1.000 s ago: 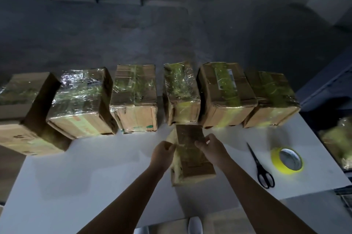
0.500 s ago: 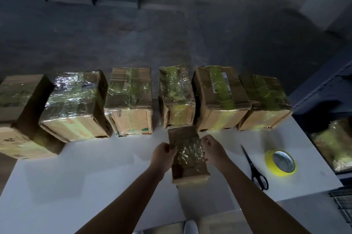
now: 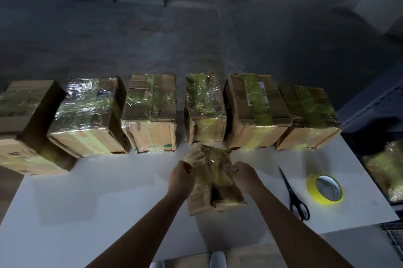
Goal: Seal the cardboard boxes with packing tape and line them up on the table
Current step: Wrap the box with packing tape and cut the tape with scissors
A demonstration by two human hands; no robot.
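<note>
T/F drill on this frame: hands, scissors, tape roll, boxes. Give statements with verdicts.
1. The left hand and the right hand both grip the small box. True.
2. The scissors and the tape roll lie on the table, touched by neither hand. True.
3. The scissors lie left of the small box. False: they lie right of it, between it and the tape roll.
4. Four boxes stand along the far edge. False: the row of boxes there counts six.
</note>
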